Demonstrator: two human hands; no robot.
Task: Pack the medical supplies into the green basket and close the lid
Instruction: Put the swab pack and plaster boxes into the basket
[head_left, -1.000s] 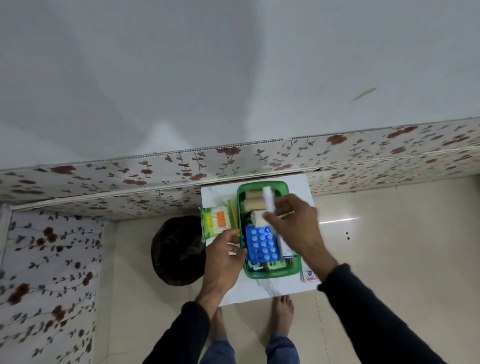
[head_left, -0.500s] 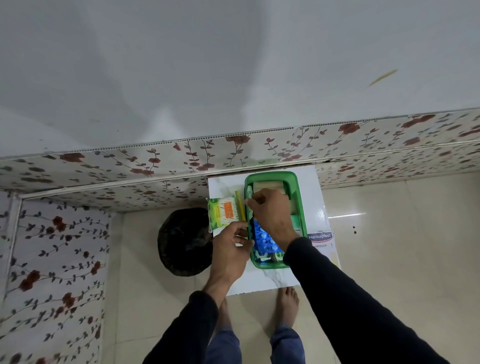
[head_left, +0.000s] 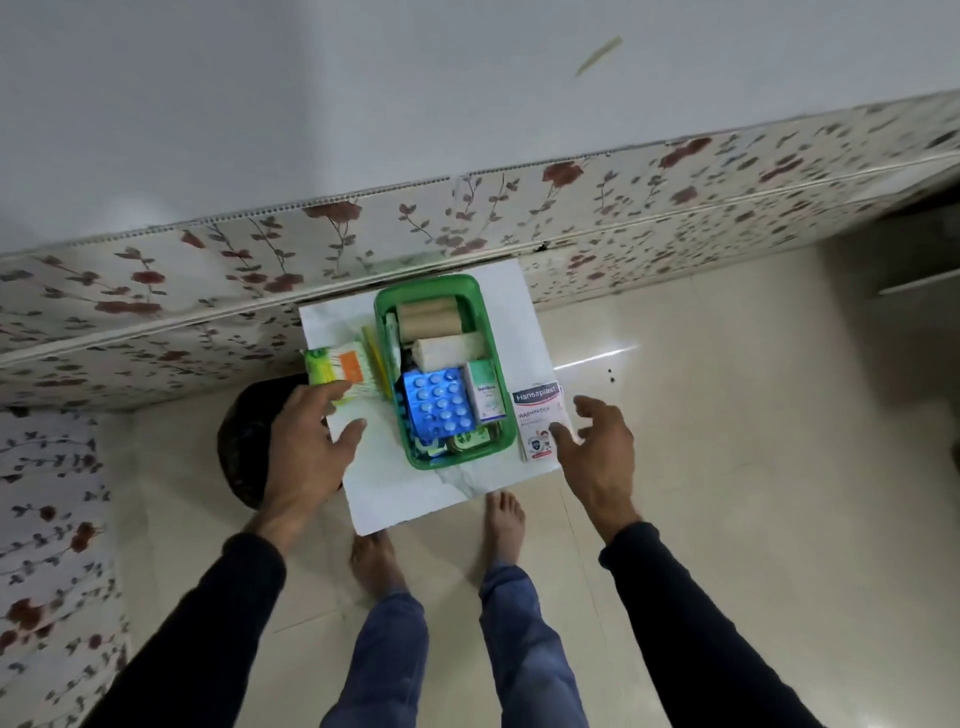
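Note:
The green basket (head_left: 387, 332) stands open on a small white marble-look table (head_left: 426, 488). Inside it lie brown bandage rolls (head_left: 428, 318), a white gauze pad (head_left: 449, 351), a blue blister pack (head_left: 438, 405) and a small white-green box (head_left: 485, 397). A Hansaplast box (head_left: 539, 423) lies on the table right of the basket, and my right hand (head_left: 597, 452) hovers open with fingertips at its lower edge. A green-orange packet (head_left: 337, 369) lies left of the basket; my left hand (head_left: 306, 447) is open, its fingertips touching that packet.
A dark round object (head_left: 241, 447) sits on the floor left of the table. A floral-patterned panel (head_left: 467, 223) runs behind the table. My bare feet (head_left: 501, 530) stand on the cream tiled floor at the table's front edge. A yellow strip (head_left: 375, 358) lies beside the basket's left wall.
My right hand left the basket's inside and swung right to the Hansaplast box. My left hand let go of the basket's left rim and moved toward the green-orange packet.

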